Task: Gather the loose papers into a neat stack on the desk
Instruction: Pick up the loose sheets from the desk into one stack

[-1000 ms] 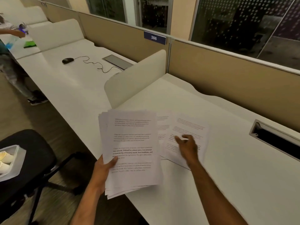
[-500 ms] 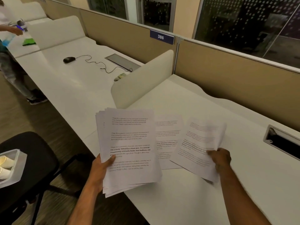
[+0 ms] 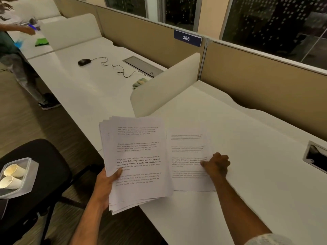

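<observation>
My left hand [image 3: 107, 184] grips a thick, slightly fanned stack of printed papers [image 3: 139, 156] by its lower left edge, holding it over the front edge of the white desk [image 3: 247, 174]. One loose sheet [image 3: 188, 154] lies flat on the desk just right of the stack, partly tucked under it. My right hand [image 3: 216, 165] sits at that sheet's right edge, thumb on top of the paper and fingers curled at the edge.
A black chair [image 3: 39, 161] at the left carries a plastic tub with paper cups [image 3: 16, 175]. A cream divider [image 3: 164, 85] separates the neighbouring desk with a mouse [image 3: 84, 61] and a cloth [image 3: 140, 82]. A cable slot [image 3: 316, 158] is at right. Another person [image 3: 16, 50] stands far left.
The sheet my right hand held up half a second ago is gone from that hand. The right hand has come back left onto the last sheet lying on the desk.
</observation>
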Available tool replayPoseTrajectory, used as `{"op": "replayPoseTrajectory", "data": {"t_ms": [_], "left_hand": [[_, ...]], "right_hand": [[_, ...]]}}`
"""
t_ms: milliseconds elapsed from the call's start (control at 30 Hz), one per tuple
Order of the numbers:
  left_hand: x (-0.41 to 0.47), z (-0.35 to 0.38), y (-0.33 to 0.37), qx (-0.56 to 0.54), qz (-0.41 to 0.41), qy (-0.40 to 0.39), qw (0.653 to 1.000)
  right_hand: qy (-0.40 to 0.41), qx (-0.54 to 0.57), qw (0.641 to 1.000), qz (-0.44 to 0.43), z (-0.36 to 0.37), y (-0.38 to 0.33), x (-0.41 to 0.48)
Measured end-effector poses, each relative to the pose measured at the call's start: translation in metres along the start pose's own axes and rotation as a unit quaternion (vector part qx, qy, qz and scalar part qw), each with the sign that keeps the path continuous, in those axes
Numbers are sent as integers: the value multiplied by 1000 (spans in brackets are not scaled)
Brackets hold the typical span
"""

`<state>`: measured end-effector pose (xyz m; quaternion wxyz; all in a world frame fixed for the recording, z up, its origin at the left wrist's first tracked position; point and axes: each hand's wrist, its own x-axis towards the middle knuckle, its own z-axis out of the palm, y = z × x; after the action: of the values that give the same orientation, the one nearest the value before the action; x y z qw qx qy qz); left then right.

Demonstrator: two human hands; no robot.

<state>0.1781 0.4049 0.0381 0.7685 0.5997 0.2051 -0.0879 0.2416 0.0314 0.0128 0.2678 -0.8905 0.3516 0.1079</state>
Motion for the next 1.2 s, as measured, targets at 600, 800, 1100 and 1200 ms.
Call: {"op": "replayPoseTrajectory", "data": {"t_ms": [600, 800, 1100, 1200], "left_hand": [[11, 25, -3, -10, 4, -34, 999], [7, 69, -15, 6, -6, -91, 996], [-34, 151, -49, 46, -23, -155, 986], [-48, 168, -62, 62, -27, -175, 982]], "right_hand": [[-108, 548, 827, -73, -129, 65, -21], [-218, 521, 819, -103, -119, 82, -58], [-146, 483, 858, -97, -68, 101, -84], [-106, 467, 874, -79, -70, 119, -87]]}}
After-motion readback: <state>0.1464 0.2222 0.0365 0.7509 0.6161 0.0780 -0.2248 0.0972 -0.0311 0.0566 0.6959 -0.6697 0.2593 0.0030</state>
